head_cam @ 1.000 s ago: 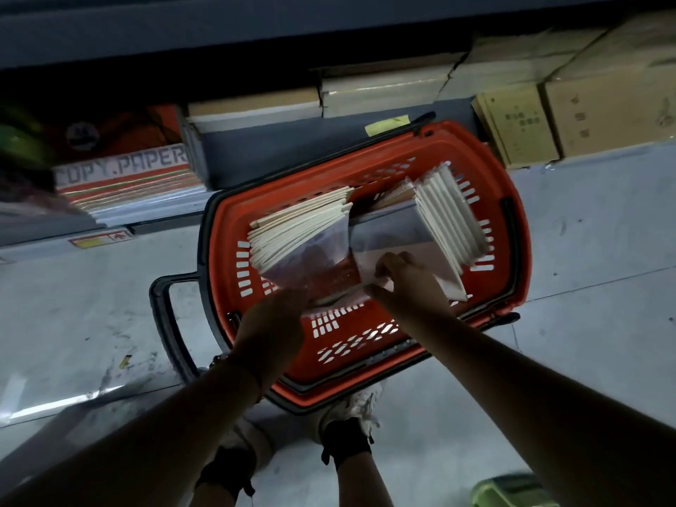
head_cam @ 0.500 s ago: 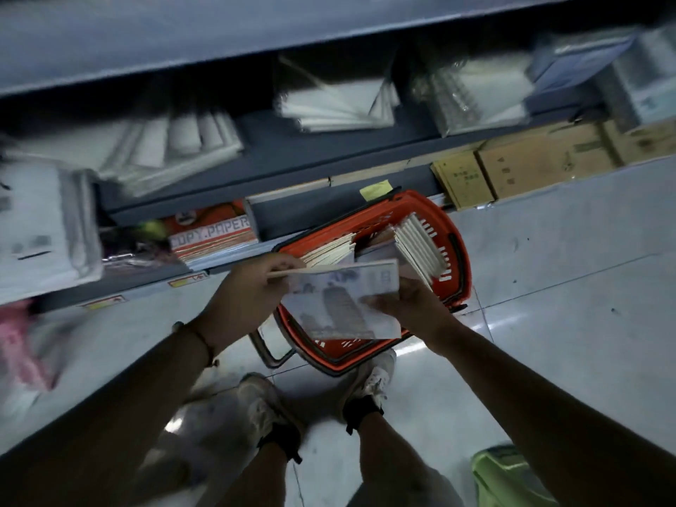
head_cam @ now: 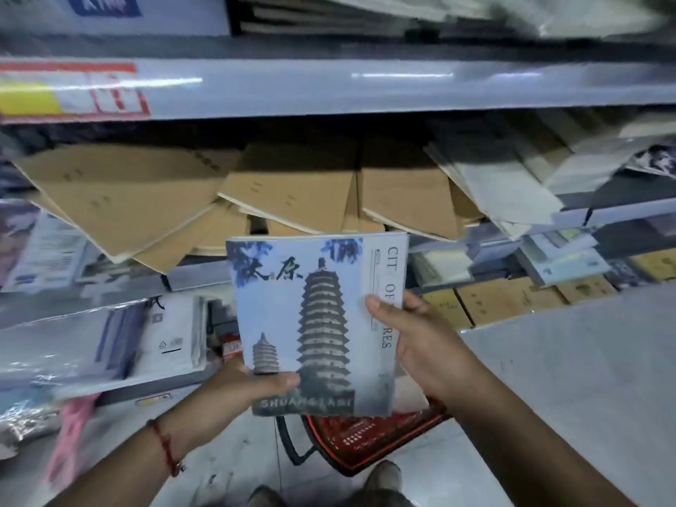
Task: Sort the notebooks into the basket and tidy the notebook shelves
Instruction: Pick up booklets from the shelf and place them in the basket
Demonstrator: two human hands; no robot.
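- Held up in front of the shelves: a pagoda notebook [head_cam: 314, 323], cover toward the camera, printed with two grey pagodas, Chinese characters at top and "SHUANG…" along the bottom (rest of the word blurred).
- Left hand [head_cam: 252, 382] at the lower left corner of the notebook, thumb curled over the cover, other fingers hidden behind it: gripping.
- Right hand [head_cam: 420, 342] on the right edge, thumb pressed on the white side strip, fingers wrapped behind: gripping as well.
- Red string bracelet [head_cam: 164, 446] on the left wrist.
- Below the notebook, on the grey floor [head_cam: 548, 378]: red basket [head_cam: 365, 440] with a black handle, mostly hidden by the cover (contents not visible).
- Behind the notebook, on the middle shelf [head_cam: 365, 86]: brown kraft notebooks [head_cam: 292, 199] lying in loose, skewed, overlapping piles.
- Right of those: pale wrapped notebooks [head_cam: 512, 184], tilted and sliding over one another.
- Lower left shelf: plastic-wrapped packs [head_cam: 91, 345], blurred.
- Lower right, at floor level: cardboard boxes [head_cam: 494, 305] in a row.
- Bottom edge: tips of two shoes [head_cam: 384, 473].
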